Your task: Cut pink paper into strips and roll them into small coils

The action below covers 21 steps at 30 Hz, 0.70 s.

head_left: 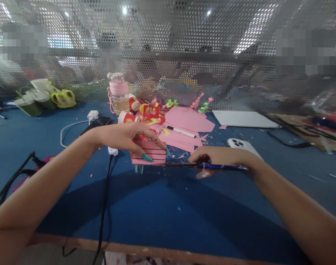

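My left hand [123, 136], with long teal nails, pinches a small stack of pink paper [156, 151] above the table. Dark parallel lines or slits cross the paper. In my right hand [220, 157] is a pair of scissors [225, 167], seen nearly edge-on, with a blue handle and dark blades. The blades point left and meet the lower edge of the pink paper. My right fingers are curled around the handle, partly hidden.
Pink sheets [190, 119], a black-and-white marker [181, 131] and red paper cups [128, 117] lie ahead. A pink-lidded bottle [119, 94] stands behind. To the right are a white phone [243, 146] and a white tablet-like slab [243, 118]. A black cable [105, 206] crosses the front edge.
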Tool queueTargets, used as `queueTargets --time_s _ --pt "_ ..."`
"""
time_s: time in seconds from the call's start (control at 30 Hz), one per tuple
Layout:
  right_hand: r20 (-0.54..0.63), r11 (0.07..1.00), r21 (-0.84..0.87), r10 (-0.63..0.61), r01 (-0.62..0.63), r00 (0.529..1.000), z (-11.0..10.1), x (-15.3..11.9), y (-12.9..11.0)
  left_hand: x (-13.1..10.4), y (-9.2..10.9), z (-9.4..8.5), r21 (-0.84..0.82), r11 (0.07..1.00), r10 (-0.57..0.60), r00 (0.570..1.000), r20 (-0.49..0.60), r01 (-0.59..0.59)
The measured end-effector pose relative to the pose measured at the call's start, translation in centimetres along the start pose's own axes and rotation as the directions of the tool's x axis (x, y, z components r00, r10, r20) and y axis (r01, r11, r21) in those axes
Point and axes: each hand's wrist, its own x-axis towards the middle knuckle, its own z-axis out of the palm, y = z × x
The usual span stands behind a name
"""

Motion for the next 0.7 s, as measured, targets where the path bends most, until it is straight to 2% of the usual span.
queueTargets --time_s 0.23,0.5,0.7 --pt "0.058 0.993 -0.047 -0.105 0.108 0.993 0.19 0.62 0.55 0.07 0.25 0.01 -0.078 0.996 -0.043 0.998 0.055 0.048" --pt "0.074 0.993 -0.066 -0.091 0.096 0.993 0.47 0.78 -0.33 0.40 0.23 0.17 -0.038 0.999 0.003 0.999 0.040 -0.002" --pt "0.064 0.995 -0.071 -0.059 0.063 0.996 0.60 0.86 0.20 0.49 0.15 0.39 -0.058 0.998 0.029 0.999 0.027 -0.028"
